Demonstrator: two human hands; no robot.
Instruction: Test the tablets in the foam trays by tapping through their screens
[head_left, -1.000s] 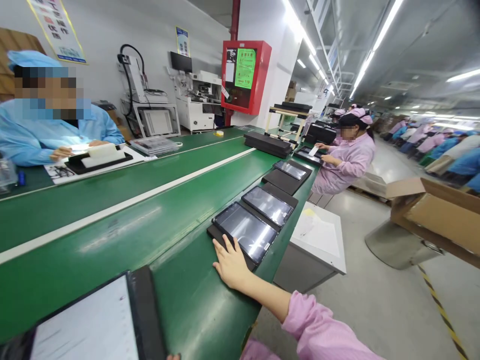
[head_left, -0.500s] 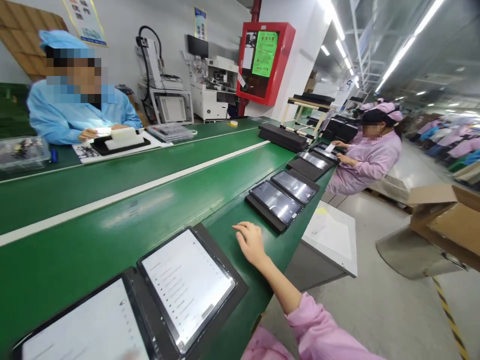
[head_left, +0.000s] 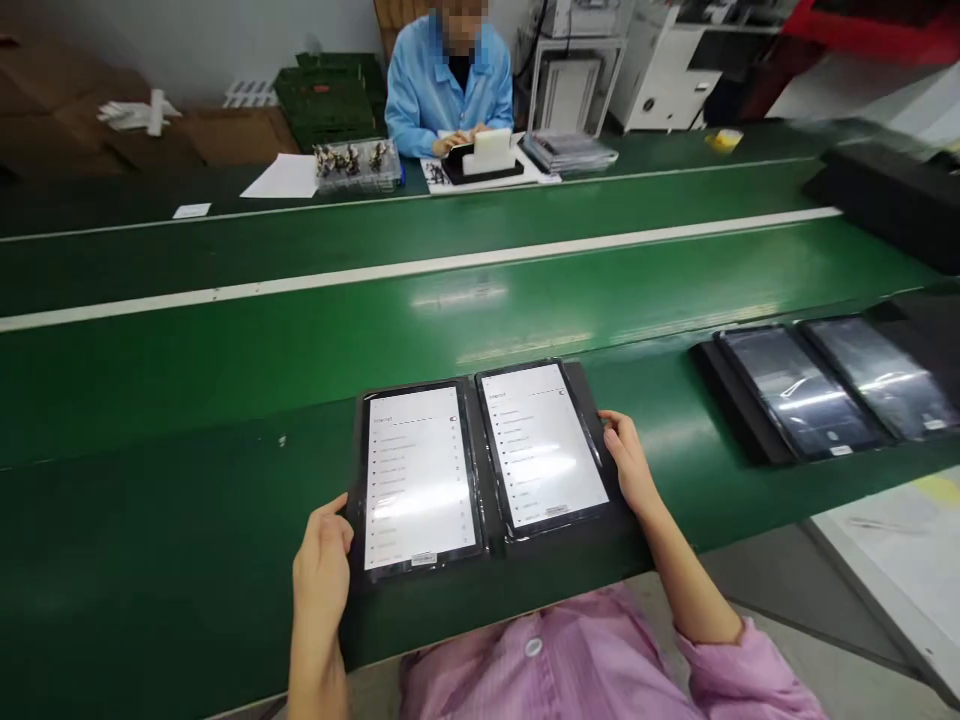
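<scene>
I've L hand (head_left: 321,560) clamped on L edge, R hand (head_left: 631,468) on R edge of a flat black foam-like tray (head_left: 587,402), near side of smooth green bench (head_left: 187,560), w/ two black-framed lit-screen tablets (head_left: 418,470) side by side. I'd grip evenly, tray lvl.

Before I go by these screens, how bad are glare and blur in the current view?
Head view: bright glare crosses the left lit tablet and the right lit tablet; head view: their list lines are too soft to read; head view: the red box, upper right, looks blurred.
</scene>
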